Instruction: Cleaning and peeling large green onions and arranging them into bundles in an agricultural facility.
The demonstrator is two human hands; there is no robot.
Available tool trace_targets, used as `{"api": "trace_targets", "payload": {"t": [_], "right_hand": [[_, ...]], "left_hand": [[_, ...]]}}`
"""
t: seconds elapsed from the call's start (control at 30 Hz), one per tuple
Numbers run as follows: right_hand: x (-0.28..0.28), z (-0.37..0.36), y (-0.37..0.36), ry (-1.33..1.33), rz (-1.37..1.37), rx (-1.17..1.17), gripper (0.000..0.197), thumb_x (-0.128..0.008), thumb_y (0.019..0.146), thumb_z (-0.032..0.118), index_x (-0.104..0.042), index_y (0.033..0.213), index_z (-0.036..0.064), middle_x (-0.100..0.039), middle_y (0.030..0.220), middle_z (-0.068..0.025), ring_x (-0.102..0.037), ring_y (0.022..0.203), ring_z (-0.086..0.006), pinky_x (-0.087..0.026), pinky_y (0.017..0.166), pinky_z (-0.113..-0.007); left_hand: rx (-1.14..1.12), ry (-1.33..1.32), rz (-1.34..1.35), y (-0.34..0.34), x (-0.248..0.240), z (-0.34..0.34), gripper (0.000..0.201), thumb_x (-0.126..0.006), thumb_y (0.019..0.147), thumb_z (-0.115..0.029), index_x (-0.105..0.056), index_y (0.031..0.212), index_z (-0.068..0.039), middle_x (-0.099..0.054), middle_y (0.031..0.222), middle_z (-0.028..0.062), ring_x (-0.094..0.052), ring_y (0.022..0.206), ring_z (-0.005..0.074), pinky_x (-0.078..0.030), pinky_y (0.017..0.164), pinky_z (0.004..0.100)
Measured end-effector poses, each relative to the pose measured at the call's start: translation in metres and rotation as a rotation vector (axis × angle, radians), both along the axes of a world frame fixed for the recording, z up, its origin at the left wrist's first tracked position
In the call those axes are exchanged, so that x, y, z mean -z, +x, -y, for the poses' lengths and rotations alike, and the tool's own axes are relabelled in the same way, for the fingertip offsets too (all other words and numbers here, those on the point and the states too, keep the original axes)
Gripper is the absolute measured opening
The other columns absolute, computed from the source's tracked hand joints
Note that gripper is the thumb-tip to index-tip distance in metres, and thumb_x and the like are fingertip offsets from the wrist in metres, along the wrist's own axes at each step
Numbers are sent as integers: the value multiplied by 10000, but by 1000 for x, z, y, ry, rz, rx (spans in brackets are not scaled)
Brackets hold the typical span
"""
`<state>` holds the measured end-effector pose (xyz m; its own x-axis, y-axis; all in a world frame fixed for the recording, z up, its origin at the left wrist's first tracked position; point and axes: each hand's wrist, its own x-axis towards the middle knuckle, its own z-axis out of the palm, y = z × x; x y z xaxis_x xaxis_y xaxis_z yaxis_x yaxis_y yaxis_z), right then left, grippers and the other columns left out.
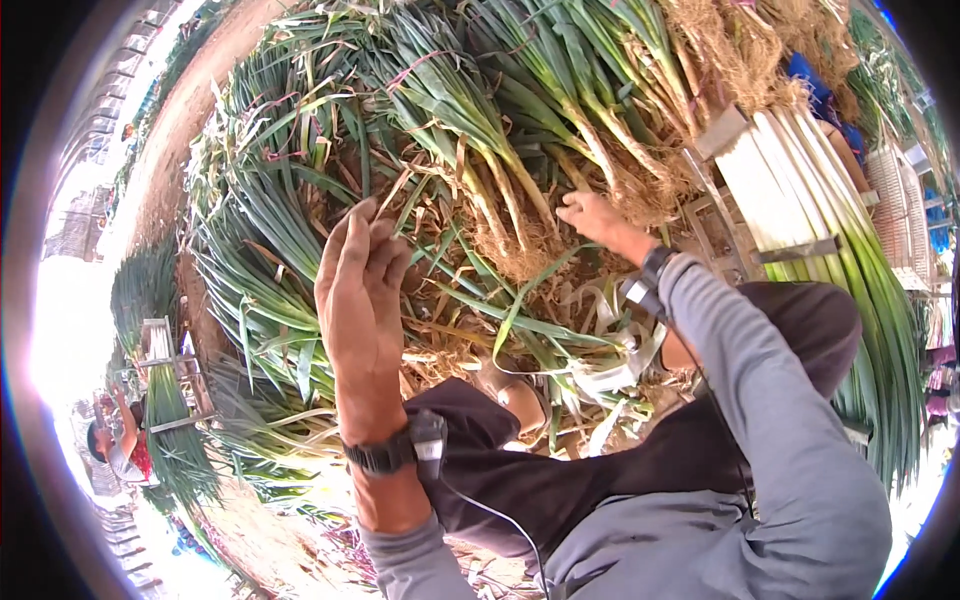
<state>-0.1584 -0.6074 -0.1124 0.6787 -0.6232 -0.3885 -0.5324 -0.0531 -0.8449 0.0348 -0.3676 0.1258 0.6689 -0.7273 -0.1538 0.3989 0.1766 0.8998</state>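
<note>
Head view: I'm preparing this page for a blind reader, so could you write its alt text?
A person's left hand, apparently empty, is raised near leafy, leek-like plants, while the right hand is close to their stems and shaggy roots; whether it touches them is unclear. At right, a white-stemmed bundle lies in a metal rack.

Our left hand (362,280) is raised at 10 o'clock, fingers close together, loosely bent, tips aimed at 12. Left wrist (370,420) nearly straight over an upright forearm (395,503). Our right hand (603,222) sits at 2 o'clock, fingers toward 10; we cannot tell how far they close. Right arm (745,350) slants in from 4, elbow bent.
</note>
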Motion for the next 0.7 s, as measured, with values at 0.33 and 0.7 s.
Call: {"api": "trace_targets", "payload": {"t": [0.33,0.7], "right_hand": [[108,-14,40,34,-229,165,590,-668,950,352,-555,1290,-117,-660,1195,-281,-647,1104,-395,-496,943,-444],[30,-101,-12,107,34,22,395,-740,884,390,-659,986,17,-678,851,-85,-647,747,-235,-524,706,-385]], "left_hand": [[-106,89,3,0,-1,0,317,-551,1065,-179,-595,1307,22,-716,954,53,-679,833,119,-571,780,279],[-16,18,6,-9,9,9,251,-626,1034,-196,-650,1229,-40,-695,953,22,-647,806,103,-544,776,260]]}}
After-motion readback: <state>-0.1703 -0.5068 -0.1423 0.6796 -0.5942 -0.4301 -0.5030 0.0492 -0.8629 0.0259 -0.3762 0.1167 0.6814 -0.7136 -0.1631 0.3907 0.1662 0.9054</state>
